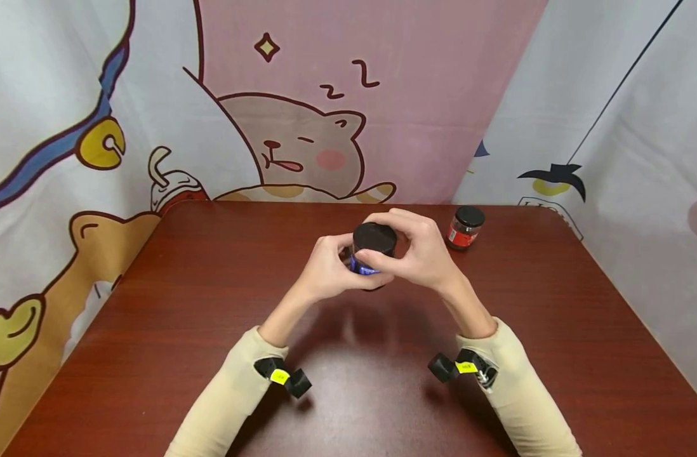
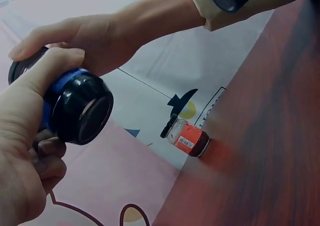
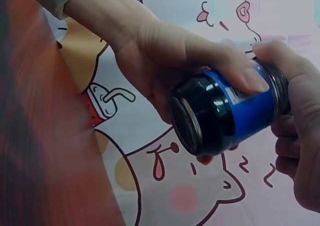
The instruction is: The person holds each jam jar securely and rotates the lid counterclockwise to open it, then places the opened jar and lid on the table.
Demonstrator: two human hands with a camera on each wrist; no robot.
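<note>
Cream sleeves reach forward from the bottom edge, each wearing a small black wrist camera, over a wide red-brown table backed by a cartoon-printed cloth. Past the cuffs, two bare hands meet around one jar. Left hand: fingers and thumb wrapped around the body of the blue-labelled jar, which is held up off the table between the palms. Right hand: thumb and fingers gripping the black lid, just above the left hand. Beyond the right hand, a red-labelled jar stands on the table, untouched. For good control, the left hand should probably hold the glass firmly and level, while the right spreads its pressure evenly around the lid and keeps clear of the left fingers; smooth glass could slip if that lower grip loosens.
</note>
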